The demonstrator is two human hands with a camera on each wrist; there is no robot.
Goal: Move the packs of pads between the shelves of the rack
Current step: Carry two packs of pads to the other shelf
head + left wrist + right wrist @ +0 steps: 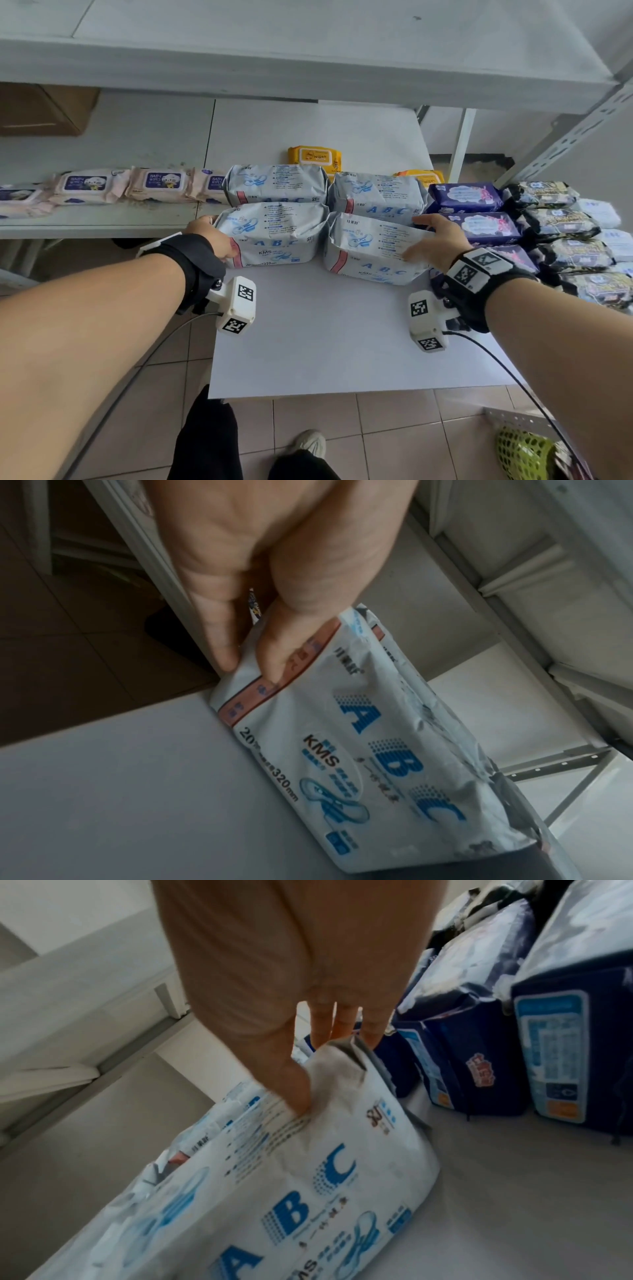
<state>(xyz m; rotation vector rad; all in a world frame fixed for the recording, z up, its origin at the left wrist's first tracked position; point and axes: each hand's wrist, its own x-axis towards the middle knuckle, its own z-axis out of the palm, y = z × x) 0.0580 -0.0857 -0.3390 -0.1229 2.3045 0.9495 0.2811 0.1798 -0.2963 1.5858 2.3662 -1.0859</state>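
Far left on the shelf point(102, 219): row of pink baby wipes packs point(85, 186), flat, side by side. My left hand point(214, 236) grips the left end of the front-left ABC pack point(274, 233); thumb on the front by the red strip, fingers point(219, 631) curled round the end. That pack sits on the white board point(325, 325), touching the back-left ABC pack point(275, 183) behind it. Just right, the front-right ABC pack point(370, 250) is tilted, its right end raised. My right hand point(438, 240) holds that end, thumb pressed into the wrapper on the front, fingers wrapped over the back. Behind it, back-right ABC pack point(376, 195), w/ yellow wipes packs point(315, 157) further back. Right of my hand: navy pad packs point(466, 198) in a column, then black-patterned packs point(555, 222).
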